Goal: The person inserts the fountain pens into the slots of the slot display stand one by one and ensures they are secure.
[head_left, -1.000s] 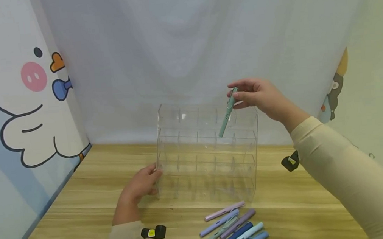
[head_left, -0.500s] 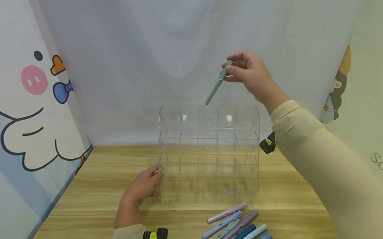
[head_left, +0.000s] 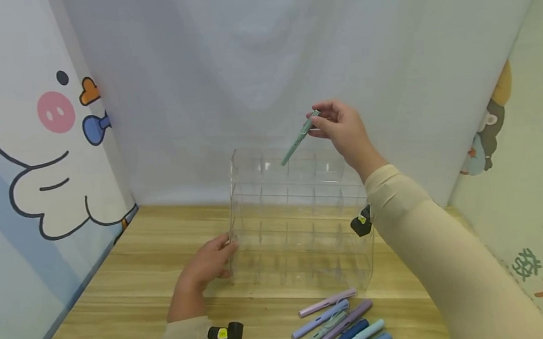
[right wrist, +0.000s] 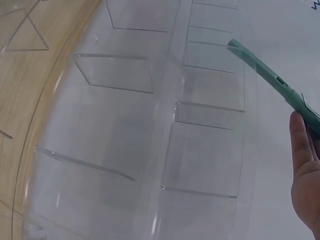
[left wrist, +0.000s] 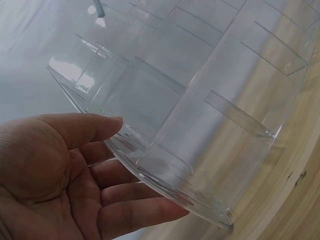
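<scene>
A clear tiered rack [head_left: 301, 237] with divided compartments stands upright on the wooden table. The left hand [head_left: 207, 261] holds its left side edge; in the left wrist view the thumb of that hand [left wrist: 75, 175] lies on one face of the side panel and the fingers behind it. Above the top tier, the right hand [head_left: 343, 128] pinches a green pen [head_left: 298, 141] near its clip end, the other end slanting down to the left. The right wrist view shows the pen [right wrist: 270, 77] beside the top compartments, with part of the right hand [right wrist: 306, 175].
Several pens in pink, purple, green and blue lie in a loose group, among them a pink pen [head_left: 328, 302], on the table [head_left: 119, 312] in front of the rack. A pale curtain [head_left: 172, 92] hangs behind, and printed cartoon walls stand at both sides.
The right hand has moved left with the green pen, rising over the rack and then lowering a little. The left hand keeps its hold on the rack. The head view has shifted slightly.
</scene>
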Motion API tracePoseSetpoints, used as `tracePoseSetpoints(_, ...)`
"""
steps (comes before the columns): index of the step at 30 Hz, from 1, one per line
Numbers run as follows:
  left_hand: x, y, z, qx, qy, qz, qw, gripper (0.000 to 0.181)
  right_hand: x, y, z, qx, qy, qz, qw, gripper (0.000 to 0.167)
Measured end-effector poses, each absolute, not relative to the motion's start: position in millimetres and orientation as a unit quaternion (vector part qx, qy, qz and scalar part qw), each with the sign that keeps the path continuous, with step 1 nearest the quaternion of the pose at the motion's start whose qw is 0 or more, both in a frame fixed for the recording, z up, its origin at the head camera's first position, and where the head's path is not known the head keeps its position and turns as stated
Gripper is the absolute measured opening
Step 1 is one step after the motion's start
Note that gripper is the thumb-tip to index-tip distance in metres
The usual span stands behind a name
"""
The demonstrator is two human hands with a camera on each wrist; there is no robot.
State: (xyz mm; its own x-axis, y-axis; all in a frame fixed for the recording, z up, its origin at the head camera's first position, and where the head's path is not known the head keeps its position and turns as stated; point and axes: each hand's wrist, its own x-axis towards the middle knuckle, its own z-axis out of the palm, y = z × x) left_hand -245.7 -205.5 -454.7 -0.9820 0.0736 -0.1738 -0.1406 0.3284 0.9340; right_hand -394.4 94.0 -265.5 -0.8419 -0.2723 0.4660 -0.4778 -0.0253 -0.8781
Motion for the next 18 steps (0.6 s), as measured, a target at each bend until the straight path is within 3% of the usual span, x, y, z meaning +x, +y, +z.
tracePoseSetpoints(8,-247.2,-206.1,-455.9,-0.018,0.81,0.579,0.093,0.054,-391.2,88.9,-285.8,0.267,-0.712,0.647,0.059,0.039)
tracePoseSetpoints(18,-247.6,-207.3,-457.3,-0.013,0.806,0.584,0.096,0.054,-388.9,86.6,-299.6,0.267,-0.731,0.627,0.043,0.031)
